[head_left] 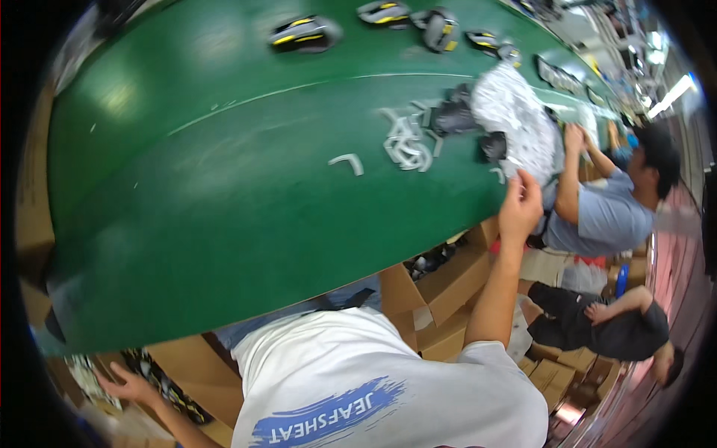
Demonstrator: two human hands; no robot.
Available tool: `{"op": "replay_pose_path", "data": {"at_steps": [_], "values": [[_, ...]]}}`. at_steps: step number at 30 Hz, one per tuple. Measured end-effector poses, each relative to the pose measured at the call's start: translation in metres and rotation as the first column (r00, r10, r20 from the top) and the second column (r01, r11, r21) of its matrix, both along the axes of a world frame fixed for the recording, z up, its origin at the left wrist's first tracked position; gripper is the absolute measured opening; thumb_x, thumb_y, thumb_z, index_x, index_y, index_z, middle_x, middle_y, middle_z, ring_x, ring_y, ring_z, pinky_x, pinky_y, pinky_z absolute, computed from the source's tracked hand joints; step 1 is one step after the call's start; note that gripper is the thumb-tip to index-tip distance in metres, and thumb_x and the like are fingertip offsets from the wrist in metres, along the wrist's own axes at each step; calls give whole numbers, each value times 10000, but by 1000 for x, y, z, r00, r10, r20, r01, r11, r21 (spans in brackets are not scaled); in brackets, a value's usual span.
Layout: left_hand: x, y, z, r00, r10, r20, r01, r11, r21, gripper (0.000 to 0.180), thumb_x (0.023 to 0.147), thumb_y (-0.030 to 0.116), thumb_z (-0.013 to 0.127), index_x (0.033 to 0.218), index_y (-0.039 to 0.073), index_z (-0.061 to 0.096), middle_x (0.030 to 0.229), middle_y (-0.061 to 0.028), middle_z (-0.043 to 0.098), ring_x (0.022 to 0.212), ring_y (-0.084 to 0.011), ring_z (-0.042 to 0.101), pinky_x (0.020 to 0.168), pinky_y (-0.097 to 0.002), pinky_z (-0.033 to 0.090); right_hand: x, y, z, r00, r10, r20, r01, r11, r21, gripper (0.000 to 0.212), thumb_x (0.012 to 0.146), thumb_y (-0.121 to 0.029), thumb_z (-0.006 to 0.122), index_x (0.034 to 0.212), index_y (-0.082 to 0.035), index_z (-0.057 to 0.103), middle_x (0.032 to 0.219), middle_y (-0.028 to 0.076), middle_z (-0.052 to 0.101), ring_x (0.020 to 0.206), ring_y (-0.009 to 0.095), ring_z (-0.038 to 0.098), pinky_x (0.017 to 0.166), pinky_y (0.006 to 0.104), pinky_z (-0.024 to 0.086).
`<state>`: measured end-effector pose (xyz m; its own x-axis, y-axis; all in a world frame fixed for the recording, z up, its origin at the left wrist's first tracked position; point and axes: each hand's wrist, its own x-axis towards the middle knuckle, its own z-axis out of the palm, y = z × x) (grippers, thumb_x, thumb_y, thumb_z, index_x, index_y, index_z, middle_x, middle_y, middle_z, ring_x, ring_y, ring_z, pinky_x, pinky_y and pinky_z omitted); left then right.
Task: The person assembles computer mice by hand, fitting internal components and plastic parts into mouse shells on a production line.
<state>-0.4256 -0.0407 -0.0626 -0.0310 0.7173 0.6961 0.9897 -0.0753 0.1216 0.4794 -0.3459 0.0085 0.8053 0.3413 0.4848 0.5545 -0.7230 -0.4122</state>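
Note:
My right hand (520,205) reaches over the right edge of the green table, thumb and fingertips pinched together. What they hold, if anything, is too small to make out. Just beyond the fingertips lies a crumpled, translucent plastic bag (515,112), with dark grey bundles (455,116) against its left side. A loose pile of pale, bent strips (407,145) sits left of the bag, and a single bent strip (349,163) lies apart from it. Low on the left, my left hand (131,386) has its fingers spread beside a cardboard box (198,366) and appears to hold nothing.
Grey-and-yellow shoe-like pieces (305,34) are spaced along the far side of the green table (224,224). An open carton (455,276) with dark items stands under its near edge. To the right, a co-worker in blue (609,209) handles something; another person in black (605,321) is lower.

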Motion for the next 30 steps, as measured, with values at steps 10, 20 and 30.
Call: {"op": "replay_pose_path", "data": {"at_steps": [10,20,30], "values": [[469,162,94,474,-801,364,877,467,-113,538,1087,114,723,1608,30,618,1603,-143,650,1516,-296,579,1305,-438,405,-17,-10,1,988,152,-16,-153,977,-150,210,1099,-170,749,1238,-26,815,1143,179,767,1019,368,760,904,434,600],[718,208,58,509,-822,256,820,372,-436,839,1013,543,811,1672,84,569,1664,-199,571,1550,-413,494,1298,-534,412,-114,80,27,653,692,-307,-686,712,147,153,1016,-38,830,1169,-34,830,1081,107,785,863,228,746,772,354,596],[487,82,106,315,-898,306,924,216,-317,868,802,226,995,1591,130,646,1445,-178,640,1366,-418,583,1190,-520,480,-148,121,3,574,810,-120,-812,582,46,244,911,23,886,1143,-42,847,1032,114,772,901,314,751,776,421,605]]}}
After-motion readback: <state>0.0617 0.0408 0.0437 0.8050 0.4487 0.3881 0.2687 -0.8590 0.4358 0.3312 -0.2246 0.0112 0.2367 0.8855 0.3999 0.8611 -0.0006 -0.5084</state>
